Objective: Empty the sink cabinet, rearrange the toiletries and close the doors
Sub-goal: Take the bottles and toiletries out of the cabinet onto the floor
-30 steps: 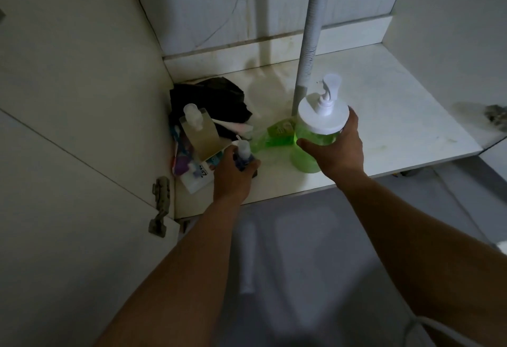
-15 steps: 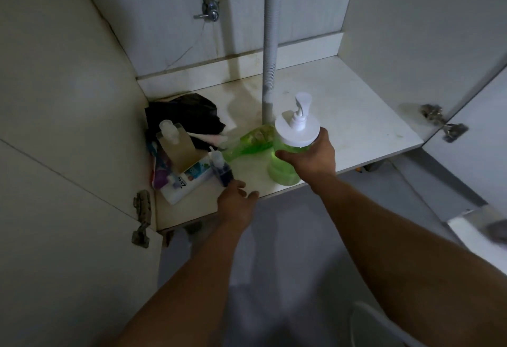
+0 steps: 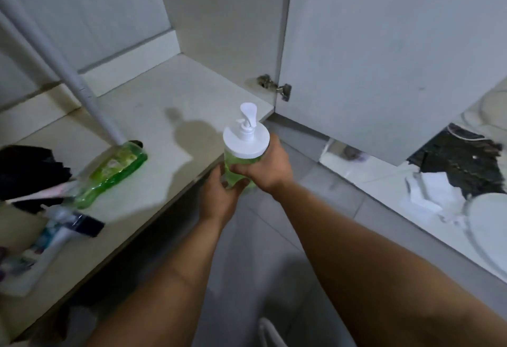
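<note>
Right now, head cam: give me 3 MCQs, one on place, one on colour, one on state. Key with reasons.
1. Where is the pump bottle?
A. standing at the back of the shelf
B. held beyond the shelf's front edge
C. on the floor

2. What colour is the liquid in the bottle lying on the cabinet shelf?
A. green
B. blue
C. red

3. How is the right cabinet door?
A. closed
B. removed
C. open

Key: B, the left hand and right hand hold it; A, the lying bottle shows green; C, it swings out from the hinge.
</note>
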